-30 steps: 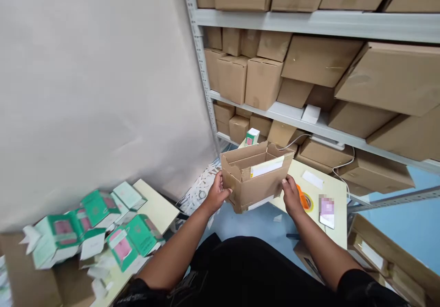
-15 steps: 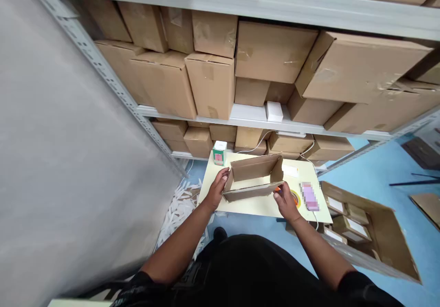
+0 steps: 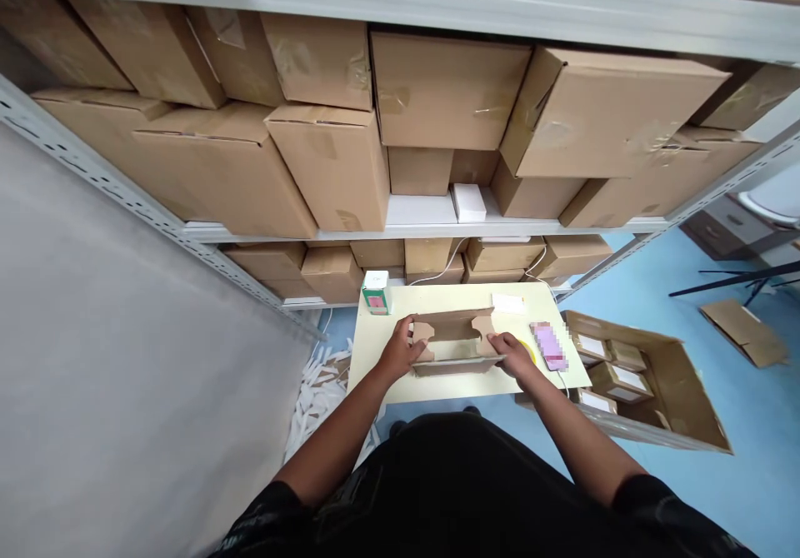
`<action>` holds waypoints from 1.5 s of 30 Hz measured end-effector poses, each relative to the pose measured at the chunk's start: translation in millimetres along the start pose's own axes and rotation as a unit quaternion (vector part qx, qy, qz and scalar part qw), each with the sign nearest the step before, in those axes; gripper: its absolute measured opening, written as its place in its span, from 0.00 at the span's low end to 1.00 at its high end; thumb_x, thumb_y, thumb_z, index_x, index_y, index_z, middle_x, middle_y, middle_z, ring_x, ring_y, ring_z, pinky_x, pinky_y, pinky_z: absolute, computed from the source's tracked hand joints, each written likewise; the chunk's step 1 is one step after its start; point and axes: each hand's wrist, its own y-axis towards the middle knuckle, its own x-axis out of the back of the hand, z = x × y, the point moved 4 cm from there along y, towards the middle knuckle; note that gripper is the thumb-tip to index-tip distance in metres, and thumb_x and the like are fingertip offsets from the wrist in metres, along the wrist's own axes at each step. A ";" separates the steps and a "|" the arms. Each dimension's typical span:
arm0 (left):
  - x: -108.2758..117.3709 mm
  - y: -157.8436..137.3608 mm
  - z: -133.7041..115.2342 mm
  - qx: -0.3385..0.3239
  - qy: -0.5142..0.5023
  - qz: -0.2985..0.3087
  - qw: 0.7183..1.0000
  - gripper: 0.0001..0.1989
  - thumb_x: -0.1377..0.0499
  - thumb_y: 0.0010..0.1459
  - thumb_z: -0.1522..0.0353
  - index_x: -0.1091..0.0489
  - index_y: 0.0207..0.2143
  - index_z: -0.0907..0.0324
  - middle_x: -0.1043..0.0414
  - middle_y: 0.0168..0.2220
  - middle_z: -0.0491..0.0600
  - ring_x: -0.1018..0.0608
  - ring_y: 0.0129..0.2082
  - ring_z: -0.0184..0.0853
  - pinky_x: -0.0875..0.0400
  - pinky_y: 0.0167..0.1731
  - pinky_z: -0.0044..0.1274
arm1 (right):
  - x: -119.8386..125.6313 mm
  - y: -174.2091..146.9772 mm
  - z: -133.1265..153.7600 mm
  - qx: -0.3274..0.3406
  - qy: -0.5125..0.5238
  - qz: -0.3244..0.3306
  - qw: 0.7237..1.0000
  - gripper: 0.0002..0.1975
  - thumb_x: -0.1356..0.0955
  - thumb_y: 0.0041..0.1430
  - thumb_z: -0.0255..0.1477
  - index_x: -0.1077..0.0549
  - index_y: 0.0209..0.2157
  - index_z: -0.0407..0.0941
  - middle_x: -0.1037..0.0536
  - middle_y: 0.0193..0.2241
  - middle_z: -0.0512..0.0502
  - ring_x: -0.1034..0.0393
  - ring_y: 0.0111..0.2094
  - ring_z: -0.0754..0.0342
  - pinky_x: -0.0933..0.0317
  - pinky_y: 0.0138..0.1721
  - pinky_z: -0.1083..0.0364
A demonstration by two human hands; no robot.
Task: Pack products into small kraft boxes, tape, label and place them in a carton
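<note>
A: Looking down from the head, what are the two hands doing?

B: The left hand [image 3: 401, 348] is gripping the left end of a brown box [image 3: 459, 366]. The right hand [image 3: 511, 355] is gripping the right end.

A: Where is that box?

B: Over the tabletop [image 3: 368, 354], close to the middle of its front edge. I can't tell if it touches down. Its top is open, and a pale color shows inside, between the walls.

A: What else is on the tabletop?

B: A small green and white box [image 3: 377, 294] stands up at the back left corner. A white paper [image 3: 508, 303] lies by the back edge, right of the middle. A phone [image 3: 548, 346] lies near the right edge. A bit of a yellow roll [image 3: 528, 350] peeks out just beside the right hand.

A: And around it?

B: Behind the back edge is a gray shelf [image 3: 431, 231] full of cardboard boxes [image 3: 337, 166]. Past the right edge, a big box [image 3: 693, 391] on the floor holds smaller boxes [image 3: 622, 381]. Past the left edge, white scraps [image 3: 317, 393] lie on the floor.
</note>
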 end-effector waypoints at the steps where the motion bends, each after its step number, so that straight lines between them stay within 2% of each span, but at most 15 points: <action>1: -3.7 0.9 2.4 -0.015 0.018 -0.008 1.000 0.33 0.36 0.58 0.64 0.39 0.65 0.55 0.38 0.62 0.57 0.26 0.49 0.40 0.23 0.43 0.31 | 0.9 2.4 -2.3 0.007 -0.019 -0.006 1.000 0.23 0.31 0.56 0.53 0.36 0.27 0.48 0.27 0.24 0.50 0.30 0.29 0.51 0.35 0.29 0.54; 5: -12.9 2.7 8.3 -0.062 0.036 -0.037 0.997 0.27 0.37 0.57 0.68 0.36 0.59 0.55 0.41 0.65 0.57 0.26 0.51 0.39 0.23 0.42 0.29 | 2.4 11.2 -11.0 0.026 -0.021 -0.006 0.999 0.21 0.30 0.55 0.50 0.37 0.28 0.49 0.32 0.24 0.55 0.35 0.28 0.54 0.38 0.30 0.55; 9: -12.4 5.6 4.0 -0.074 0.061 -0.021 0.995 0.21 0.36 0.59 0.64 0.32 0.55 0.55 0.43 0.67 0.57 0.26 0.56 0.41 0.21 0.42 0.30 | 3.9 28.1 -21.6 -0.017 0.010 0.032 0.999 0.20 0.30 0.53 0.50 0.34 0.35 0.50 0.30 0.27 0.54 0.34 0.28 0.53 0.36 0.27 0.56; 12: -4.9 7.6 -4.9 -0.087 0.065 0.003 0.994 0.16 0.44 0.68 0.58 0.28 0.52 0.56 0.38 0.65 0.59 0.29 0.62 0.45 0.23 0.52 0.36 | 4.0 45.2 -25.6 -0.033 0.007 0.054 0.998 0.20 0.31 0.54 0.51 0.31 0.37 0.50 0.27 0.31 0.52 0.30 0.31 0.52 0.33 0.25 0.56; 15: 1.6 6.2 -12.1 -0.095 0.054 0.045 0.993 0.24 0.48 0.70 0.51 0.28 0.54 0.58 0.38 0.67 0.61 0.35 0.68 0.48 0.34 0.64 0.43 | 2.0 58.2 -24.9 -0.019 0.000 0.059 0.998 0.20 0.31 0.54 0.51 0.29 0.39 0.50 0.25 0.33 0.50 0.28 0.32 0.51 0.32 0.25 0.56; 19: -0.2 -0.4 -14.2 -0.050 0.038 0.102 0.993 0.35 0.34 0.58 0.50 0.34 0.62 0.56 0.52 0.74 0.61 0.39 0.71 0.51 0.29 0.60 0.43 | -0.8 63.0 -22.6 -0.013 0.007 0.057 0.998 0.23 0.31 0.54 0.53 0.26 0.41 0.50 0.23 0.35 0.48 0.26 0.34 0.50 0.30 0.26 0.55; 21: -2.0 -1.4 -15.5 -0.031 0.045 0.087 0.995 0.34 0.32 0.57 0.53 0.34 0.62 0.56 0.53 0.74 0.61 0.38 0.70 0.51 0.26 0.57 0.41 | -1.0 60.7 -21.6 -0.021 0.019 0.063 0.998 0.24 0.31 0.54 0.54 0.25 0.43 0.50 0.21 0.37 0.47 0.25 0.36 0.48 0.29 0.28 0.54; 24: -2.9 3.3 -18.1 -0.014 0.090 0.013 0.996 0.21 0.39 0.64 0.56 0.29 0.54 0.56 0.40 0.69 0.60 0.31 0.66 0.48 0.22 0.52 0.37 | 2.3 52.7 -20.8 -0.040 0.050 0.067 0.996 0.27 0.34 0.57 0.56 0.24 0.45 0.49 0.20 0.42 0.43 0.24 0.42 0.44 0.27 0.34 0.51; 28: -7.1 15.7 -19.3 -0.030 0.201 -0.060 0.977 0.10 0.44 0.68 0.60 0.28 0.41 0.56 0.28 0.59 0.55 0.24 0.59 0.43 0.25 0.56 0.37 | 5.7 38.5 -16.3 -0.015 0.054 0.079 0.995 0.30 0.41 0.62 0.57 0.24 0.46 0.49 0.20 0.45 0.42 0.25 0.47 0.43 0.28 0.36 0.51; 30: -9.9 22.1 -17.1 -0.041 0.245 -0.071 0.966 0.08 0.43 0.68 0.62 0.29 0.38 0.56 0.27 0.56 0.53 0.22 0.54 0.42 0.25 0.55 0.35 | 3.9 34.2 -14.3 -0.001 0.009 0.074 0.997 0.28 0.40 0.61 0.57 0.25 0.42 0.49 0.20 0.41 0.44 0.26 0.44 0.44 0.30 0.35 0.52; 33: -11.6 30.3 -15.0 -0.054 0.274 -0.075 0.957 0.06 0.42 0.67 0.64 0.30 0.37 0.55 0.26 0.53 0.54 0.21 0.51 0.43 0.24 0.52 0.35 | -2.0 34.8 -12.1 0.017 -0.079 0.031 0.996 0.23 0.36 0.60 0.56 0.31 0.33 0.49 0.24 0.31 0.49 0.29 0.35 0.47 0.35 0.35 0.52; 36: -13.9 35.9 -21.5 -0.089 0.267 -0.075 0.957 0.02 0.40 0.65 0.67 0.28 0.38 0.55 0.26 0.54 0.56 0.25 0.57 0.50 0.29 0.58 0.42 | -9.7 39.4 -9.6 0.026 -0.109 -0.007 0.994 0.20 0.36 0.61 0.52 0.37 0.30 0.50 0.30 0.27 0.53 0.32 0.32 0.49 0.38 0.35 0.52; 38: -19.5 36.8 -29.7 -0.118 0.259 -0.069 0.956 0.07 0.40 0.64 0.69 0.26 0.44 0.55 0.29 0.58 0.58 0.29 0.63 0.54 0.37 0.64 0.47 | -13.9 41.1 -6.9 0.022 -0.111 -0.018 0.993 0.19 0.36 0.62 0.50 0.38 0.30 0.50 0.31 0.27 0.53 0.32 0.32 0.49 0.39 0.35 0.53; 41: -35.7 34.1 -39.7 -0.155 0.263 -0.030 0.952 0.15 0.40 0.64 0.68 0.27 0.54 0.54 0.31 0.63 0.58 0.33 0.66 0.55 0.46 0.67 0.51 | -14.8 39.2 -1.0 0.020 -0.112 -0.017 0.993 0.18 0.35 0.62 0.50 0.35 0.32 0.49 0.28 0.29 0.51 0.31 0.34 0.48 0.39 0.36 0.52; 45: -52.5 27.9 -40.7 -0.174 0.292 0.002 0.940 0.17 0.40 0.66 0.64 0.27 0.56 0.53 0.30 0.63 0.57 0.34 0.67 0.55 0.50 0.68 0.53 | 1.7 33.2 -9.9 0.051 -0.075 0.015 0.996 0.22 0.40 0.66 0.52 0.28 0.41 0.49 0.21 0.38 0.46 0.27 0.41 0.45 0.36 0.42 0.51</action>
